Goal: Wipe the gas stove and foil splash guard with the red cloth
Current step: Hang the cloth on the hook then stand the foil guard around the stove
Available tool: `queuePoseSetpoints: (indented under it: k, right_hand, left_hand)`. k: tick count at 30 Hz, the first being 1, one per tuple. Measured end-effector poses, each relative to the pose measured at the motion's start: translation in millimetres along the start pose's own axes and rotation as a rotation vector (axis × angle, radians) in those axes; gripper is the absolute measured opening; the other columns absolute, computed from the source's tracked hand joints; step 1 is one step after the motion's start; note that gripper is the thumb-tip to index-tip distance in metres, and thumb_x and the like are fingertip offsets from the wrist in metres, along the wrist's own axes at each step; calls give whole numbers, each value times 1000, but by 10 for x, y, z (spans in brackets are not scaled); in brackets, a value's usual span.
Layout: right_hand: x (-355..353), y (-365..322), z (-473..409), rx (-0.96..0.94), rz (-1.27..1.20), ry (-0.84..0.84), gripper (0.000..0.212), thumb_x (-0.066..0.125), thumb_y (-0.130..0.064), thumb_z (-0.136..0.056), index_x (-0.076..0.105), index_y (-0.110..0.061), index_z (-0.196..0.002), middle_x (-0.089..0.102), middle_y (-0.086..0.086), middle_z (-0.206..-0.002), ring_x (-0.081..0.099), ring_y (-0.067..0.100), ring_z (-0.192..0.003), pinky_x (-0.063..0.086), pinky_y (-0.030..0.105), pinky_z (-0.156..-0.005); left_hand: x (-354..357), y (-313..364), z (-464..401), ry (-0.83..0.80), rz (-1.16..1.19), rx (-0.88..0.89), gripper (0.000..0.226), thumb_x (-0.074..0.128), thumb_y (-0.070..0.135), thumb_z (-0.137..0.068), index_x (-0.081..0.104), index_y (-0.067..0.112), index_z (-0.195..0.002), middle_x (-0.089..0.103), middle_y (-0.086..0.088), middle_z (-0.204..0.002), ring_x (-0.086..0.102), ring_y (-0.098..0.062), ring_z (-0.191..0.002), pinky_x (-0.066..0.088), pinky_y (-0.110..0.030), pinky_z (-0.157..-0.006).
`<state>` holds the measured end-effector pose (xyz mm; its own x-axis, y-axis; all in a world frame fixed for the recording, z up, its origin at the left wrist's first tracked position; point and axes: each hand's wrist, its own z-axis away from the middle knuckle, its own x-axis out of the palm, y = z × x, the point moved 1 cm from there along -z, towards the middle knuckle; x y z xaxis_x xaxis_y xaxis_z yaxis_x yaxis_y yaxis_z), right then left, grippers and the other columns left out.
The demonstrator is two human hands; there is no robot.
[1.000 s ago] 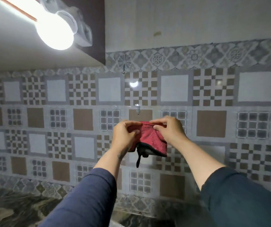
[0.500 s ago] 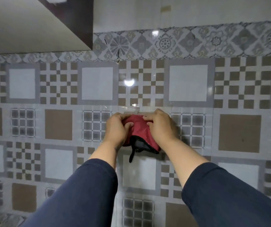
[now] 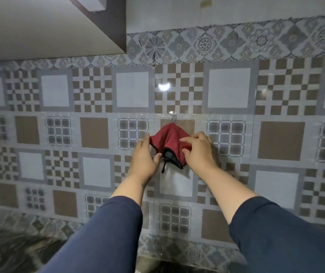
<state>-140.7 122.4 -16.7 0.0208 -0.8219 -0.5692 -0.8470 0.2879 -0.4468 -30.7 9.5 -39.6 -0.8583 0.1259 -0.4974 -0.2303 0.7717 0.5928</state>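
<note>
Patterned wall tiles (image 3: 228, 89) in brown, grey and white squares fill nearly the whole head view, with a band of floral border tiles (image 3: 226, 42) running across at about 12 o'clock. At 10 to 11 o'clock the pale underside and dark edge of an overhead cabinet (image 3: 106, 22) juts into the picture. A bright round glare spot (image 3: 164, 86) sits on the glossy tile just above centre. Low at 7 o'clock a dark mottled countertop (image 3: 10, 251) shows, blurred. No container of any kind shows in the view, so nothing can be said of contents.

The red cloth (image 3: 169, 140) hangs at the centre of the wall from a small clear hook (image 3: 172, 116) fixed to the tile, its peak pointing up toward 12 o'clock. Its lower edge carries black trim, and a short black cord dangles toward 6 o'clock.

The left hand (image 3: 144, 160) is at the cloth's 8 o'clock side, fingers lightly bent, thumb tip touching the black trim; whether it truly grips the fabric cannot be told. The right hand (image 3: 201, 152) is at the cloth's 4 o'clock side, its thumb and curled fingers pinching the red fabric. Both forearms rise from 6 o'clock in dark blue sleeves (image 3: 106, 239), covering much of the lower wall
</note>
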Motion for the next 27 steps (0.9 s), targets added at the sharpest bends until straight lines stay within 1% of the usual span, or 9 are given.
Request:
queuePoseSetpoints:
  k: [3,7,9,12,16,18,20,25,27]
  right_hand:
    - [-35,-130,388,-21,60,-133,23,59,-16,-90,67,-28,-109,50,1,-112,44,24,-113,42,36,-95]
    - [55,-393,1018,-17,84,-506,15,61,-18,-90,67,-29,-98,54,5,-125,48,26,-123,49,43,-93]
    - [123,-533,1377,-40,67,-670,13,64,-17,-89,69,-27,-95,62,5,-118,56,24,-117,52,39,-88]
    - [192,-779,1951,-139,55,-840,11,65,-16,-86,71,-20,-95,60,-1,-91,60,20,-98,45,27,-77]
    - [465,-1069,2702,-234,2,-1072,18,65,-12,-86,73,-11,-102,66,1,-92,59,17,-91,46,24,-75]
    - [681,-1184,3060,-275,-5,-1154,17,66,-13,-85,73,-10,-101,58,-6,-71,54,13,-72,42,16,-56]
    - [923,-1288,3414,-322,-18,-1213,15,66,-12,-84,73,-13,-97,49,-11,-60,51,13,-67,35,12,-47]
    - [1496,-1473,4128,-367,-91,-1334,18,63,-10,-84,73,-11,-99,57,-3,-71,54,14,-81,36,21,-57]
    - [1690,-1562,4283,-366,-125,-1351,18,69,-20,-83,73,-11,-99,65,4,-83,57,16,-82,38,21,-66]
  left_hand:
    - [-188,-46,388,-99,-98,-76,57,57,14,-88,38,12,-142,42,-14,-145,44,-29,-131,36,-36,-110]
    - [-531,-169,1137,-257,-166,-212,39,53,11,-89,57,11,-128,59,-10,-133,54,-26,-123,42,-33,-105]
    - [-748,-271,1565,-307,-194,-283,35,53,9,-89,61,9,-123,63,-10,-128,58,-24,-119,42,-30,-102]
    - [-1128,-483,2230,-358,-244,-390,31,53,7,-89,65,8,-118,66,-10,-123,60,-23,-116,42,-29,-103]
    - [-1616,-881,3239,-338,-284,-592,31,51,5,-88,66,10,-115,67,-9,-121,61,-22,-113,43,-26,-98]
    - [-1816,-1080,3747,-315,-302,-702,31,51,5,-88,66,11,-115,67,-8,-122,61,-21,-112,41,-22,-92]
    - [-1983,-1253,4209,-295,-312,-810,32,50,5,-89,65,9,-117,65,-8,-124,60,-22,-115,41,-20,-91]
    - [-2248,-1640,5001,-258,-376,-971,29,55,13,-90,66,10,-117,65,-11,-124,59,-26,-116,44,-28,-94]
    - [-2307,-1777,5167,-255,-406,-998,28,57,16,-88,68,13,-114,66,-13,-121,61,-29,-112,48,-32,-92]
